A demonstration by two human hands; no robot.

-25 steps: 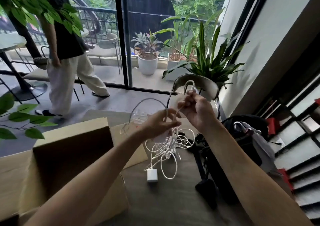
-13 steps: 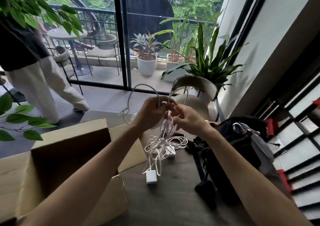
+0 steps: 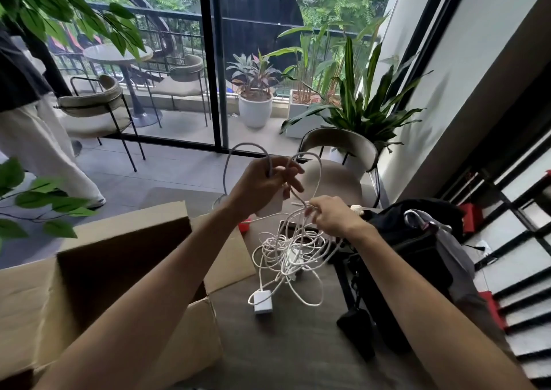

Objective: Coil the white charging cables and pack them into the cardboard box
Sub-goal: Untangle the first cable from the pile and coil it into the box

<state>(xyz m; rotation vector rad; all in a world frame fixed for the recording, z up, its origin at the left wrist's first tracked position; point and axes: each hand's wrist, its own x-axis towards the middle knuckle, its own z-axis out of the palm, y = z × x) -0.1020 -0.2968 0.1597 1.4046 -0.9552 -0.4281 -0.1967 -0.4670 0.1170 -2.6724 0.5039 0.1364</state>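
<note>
My left hand (image 3: 262,185) is raised above the table and grips loops of a white charging cable (image 3: 317,177), with a white block partly hidden under its palm. My right hand (image 3: 329,215) sits lower and to the right, pinching strands of the same cable. Below both hands a tangle of white cables (image 3: 290,251) hangs down to the dark table (image 3: 298,345). A white charger plug (image 3: 263,301) lies on the table at the tangle's end. The open cardboard box (image 3: 113,270) stands at the left, its flaps spread.
A black bag (image 3: 417,255) with a grey item on it crowds the table's right side. A chair (image 3: 340,163) stands behind the table. A small red object (image 3: 244,226) peeks beside the box flap. A person in pale trousers (image 3: 38,148) walks at far left.
My right hand has dropped down and to the right, pulling a strand out of the tangle. My left hand stays raised with the loops. The person at left has moved further left.
</note>
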